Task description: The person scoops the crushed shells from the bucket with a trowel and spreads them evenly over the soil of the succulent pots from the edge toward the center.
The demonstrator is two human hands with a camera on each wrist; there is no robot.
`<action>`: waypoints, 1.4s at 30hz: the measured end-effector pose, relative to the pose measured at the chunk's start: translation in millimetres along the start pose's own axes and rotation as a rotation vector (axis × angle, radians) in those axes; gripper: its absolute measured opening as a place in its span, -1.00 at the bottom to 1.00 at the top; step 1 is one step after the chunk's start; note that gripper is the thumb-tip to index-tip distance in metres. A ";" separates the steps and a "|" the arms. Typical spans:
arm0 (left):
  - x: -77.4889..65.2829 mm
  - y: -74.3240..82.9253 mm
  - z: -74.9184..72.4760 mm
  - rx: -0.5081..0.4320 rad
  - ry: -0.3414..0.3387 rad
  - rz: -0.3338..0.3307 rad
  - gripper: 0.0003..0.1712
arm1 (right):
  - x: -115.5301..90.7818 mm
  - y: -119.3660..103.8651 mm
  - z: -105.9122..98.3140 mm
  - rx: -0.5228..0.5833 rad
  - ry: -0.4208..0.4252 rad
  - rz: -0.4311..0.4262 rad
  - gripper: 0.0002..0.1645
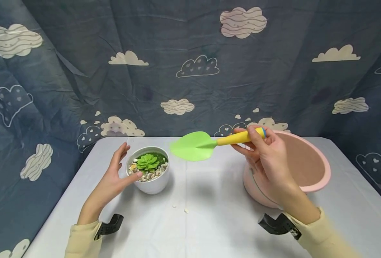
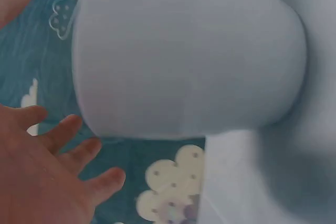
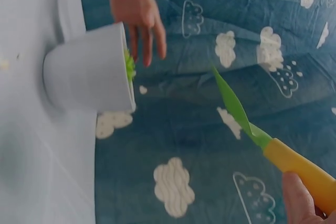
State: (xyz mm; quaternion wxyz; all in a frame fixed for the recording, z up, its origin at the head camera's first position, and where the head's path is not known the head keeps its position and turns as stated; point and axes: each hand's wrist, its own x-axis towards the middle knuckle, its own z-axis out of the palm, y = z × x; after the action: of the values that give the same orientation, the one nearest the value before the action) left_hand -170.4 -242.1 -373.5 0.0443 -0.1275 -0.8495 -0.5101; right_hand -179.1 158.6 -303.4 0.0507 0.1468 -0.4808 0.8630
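In the head view my right hand (image 1: 271, 157) pinches the yellow handle of a garden trowel (image 1: 193, 146) near its blue end. The green blade points left, held above the table, toward a white flowerpot (image 1: 153, 185). Inside the pot sit a green succulent (image 1: 147, 162) and small pebbles (image 1: 150, 175). My left hand (image 1: 113, 179) is at the pot's left side, fingers spread and thumb over the near rim. The left wrist view shows the pot's smooth wall (image 2: 189, 56) beside the spread fingers (image 2: 107, 182). From the right wrist, the trowel (image 3: 236, 103) appears with its blade edge-on.
A pink bucket (image 1: 323, 168) with a thin handle stands on the right, partly behind my right hand. White cloth covers the table (image 1: 210, 229), with tiny light crumbs (image 1: 186, 210) in front of the pot. A dark cloud-print curtain (image 1: 190, 89) hangs behind.
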 end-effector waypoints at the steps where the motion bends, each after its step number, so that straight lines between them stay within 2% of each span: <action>1: -0.1 3.8 0.7 0.012 0.001 0.000 0.14 | -0.6 -2.9 -4.1 0.012 -0.010 -0.003 -0.63; 7: 0.5 27.1 8.7 0.081 -0.001 -0.003 0.15 | -0.2 -20.7 -24.3 0.046 -0.007 -0.040 -0.70; 14: 7.9 50.7 28.2 0.091 -0.011 0.094 0.09 | -0.5 -41.5 -45.8 0.140 0.043 -0.076 -0.78; 17: 10.4 60.4 38.3 0.091 -0.022 0.126 0.08 | 0.2 -50.0 -55.2 0.148 0.064 -0.099 -0.80; 23: 19.2 74.9 56.9 0.131 -0.061 0.130 0.08 | 1.6 -66.6 -75.2 0.114 0.113 -0.144 -0.81; 31: 31.4 85.3 79.0 0.165 -0.105 0.143 0.06 | -0.4 -84.0 -104.0 0.110 0.168 -0.124 -0.76; 38: 43.5 95.0 104.1 0.119 -0.170 0.167 -0.02 | -1.0 -94.3 -119.6 -0.037 0.221 -0.205 -0.69; 42: 51.4 100.3 118.9 0.095 -0.188 0.186 -0.04 | -1.6 -98.7 -125.0 -0.085 0.235 -0.240 -0.66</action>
State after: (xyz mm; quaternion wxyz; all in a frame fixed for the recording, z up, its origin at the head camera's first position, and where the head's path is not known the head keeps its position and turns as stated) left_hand -187.2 -84.1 -333.7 0.0173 -0.2507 -0.8576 -0.4488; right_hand -180.5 316.8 -285.2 0.2152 0.0989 -0.4869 0.8407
